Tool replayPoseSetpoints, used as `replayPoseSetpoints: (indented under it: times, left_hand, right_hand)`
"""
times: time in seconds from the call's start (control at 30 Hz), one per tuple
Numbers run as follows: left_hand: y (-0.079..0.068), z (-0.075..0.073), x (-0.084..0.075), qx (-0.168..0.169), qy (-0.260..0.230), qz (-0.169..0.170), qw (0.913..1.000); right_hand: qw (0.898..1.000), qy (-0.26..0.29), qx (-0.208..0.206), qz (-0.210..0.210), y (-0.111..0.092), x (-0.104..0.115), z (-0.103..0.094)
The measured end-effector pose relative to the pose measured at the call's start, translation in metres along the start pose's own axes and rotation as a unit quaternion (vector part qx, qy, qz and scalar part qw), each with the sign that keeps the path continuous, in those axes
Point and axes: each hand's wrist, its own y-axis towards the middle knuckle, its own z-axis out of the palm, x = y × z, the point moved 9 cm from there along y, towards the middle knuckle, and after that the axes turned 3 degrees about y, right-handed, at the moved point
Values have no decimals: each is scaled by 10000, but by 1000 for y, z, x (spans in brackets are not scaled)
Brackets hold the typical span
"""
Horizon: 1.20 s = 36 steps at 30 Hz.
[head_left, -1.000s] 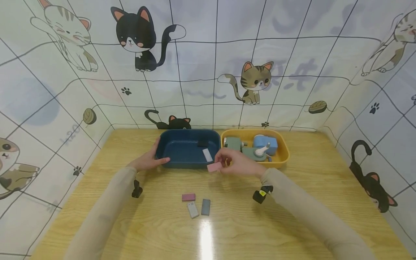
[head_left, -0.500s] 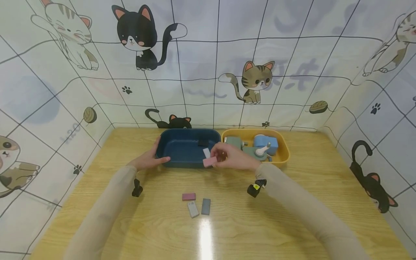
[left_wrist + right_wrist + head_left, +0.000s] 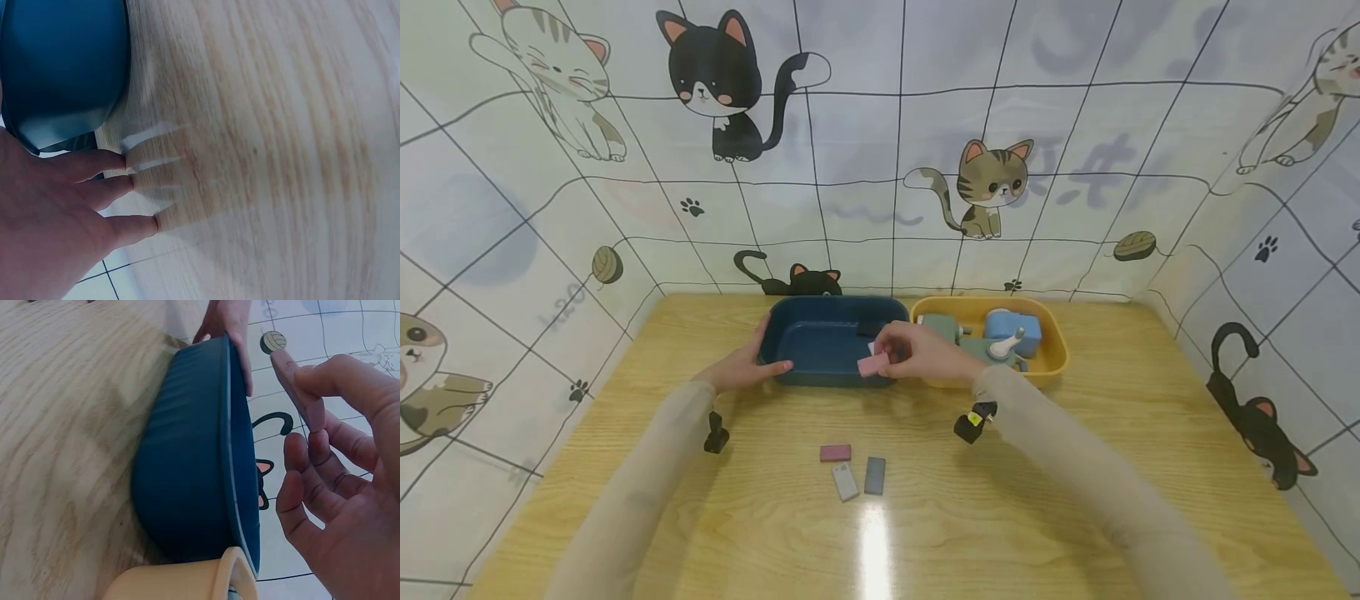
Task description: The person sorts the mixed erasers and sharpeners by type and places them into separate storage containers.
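Note:
My right hand (image 3: 917, 350) pinches a small flat pink block (image 3: 873, 364) between thumb and fingers, just above the front right part of the blue bin (image 3: 778, 342). In the right wrist view the pink block (image 3: 297, 390) is tilted and apart from the rim. My left hand (image 3: 741, 367) rests at the bin's left side, thumb across its front left corner. Straight, spread fingers (image 3: 134, 231) show in the left wrist view. Inside the bin lie a black block (image 3: 869, 328) and a white block (image 3: 871, 347), the latter mostly hidden by my right hand.
Right of the bin stands a yellow bin (image 3: 1060, 354) holding grey-green and blue toy-like pieces (image 3: 1013, 329). On the wooden table (image 3: 737, 517) in front lie a dark pink block (image 3: 835, 452), a light grey block (image 3: 845, 482) and a blue-grey block (image 3: 875, 476). A cat-printed covering surrounds the table.
Holding the pink block, my right hand has moved left and slightly away from me, from the bin's front right corner to above its front edge. The left hand stays put.

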Motion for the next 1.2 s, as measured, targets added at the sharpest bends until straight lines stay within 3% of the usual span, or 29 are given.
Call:
replayPoseSetpoints:
  times: [0.17,0.63,1.2]
  left_hand:
    - [0,0,1,38,-1,-73,10000]
    - [0,0,0,31,47,-85,9999]
    - [0,0,0,19,55,-86,9999]
  right_hand:
    - [9999,6,19,-159,8,1,0]
    - [9995,269,144,-34,26,-1,1]
    - [9998,109,175,-84,47,-6,1]
